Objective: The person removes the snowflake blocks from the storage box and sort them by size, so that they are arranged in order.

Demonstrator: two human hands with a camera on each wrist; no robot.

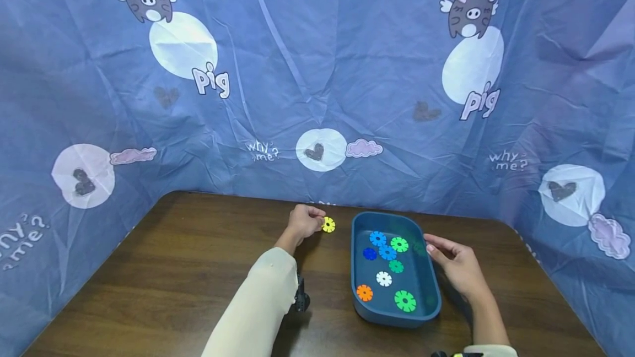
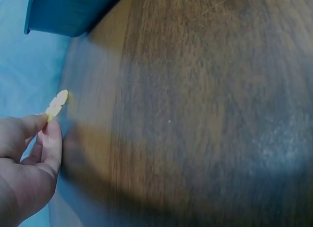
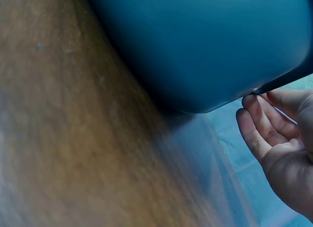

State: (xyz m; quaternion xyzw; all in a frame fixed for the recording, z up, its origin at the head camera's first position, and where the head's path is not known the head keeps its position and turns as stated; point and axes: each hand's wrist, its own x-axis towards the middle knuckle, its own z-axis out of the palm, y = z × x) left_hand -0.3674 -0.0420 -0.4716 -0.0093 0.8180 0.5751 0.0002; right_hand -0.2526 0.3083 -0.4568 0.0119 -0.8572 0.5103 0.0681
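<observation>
My left hand (image 1: pixel 306 220) pinches a yellow gear-shaped disc (image 1: pixel 328 225) between thumb and finger, just left of the blue tray (image 1: pixel 359 225). The left wrist view shows the yellow disc (image 2: pixel 56 104) edge-on at my left hand's fingertips (image 2: pixel 46 124). My right hand (image 1: pixel 453 260) rests with fairly straight fingers against the tray's right rim. In the right wrist view the right hand's fingers (image 3: pixel 261 126) touch the tray's outer wall (image 3: pixel 205 46). Inside the tray lie several gear discs: blue (image 1: pixel 377 238), green (image 1: pixel 399 244), white (image 1: pixel 383 278) and orange (image 1: pixel 364 292).
The brown wooden table (image 1: pixel 188 269) is enclosed by a blue printed cloth backdrop (image 1: pixel 317 70) at the back and both sides. A small black device (image 1: pixel 300 296) sits by my left forearm.
</observation>
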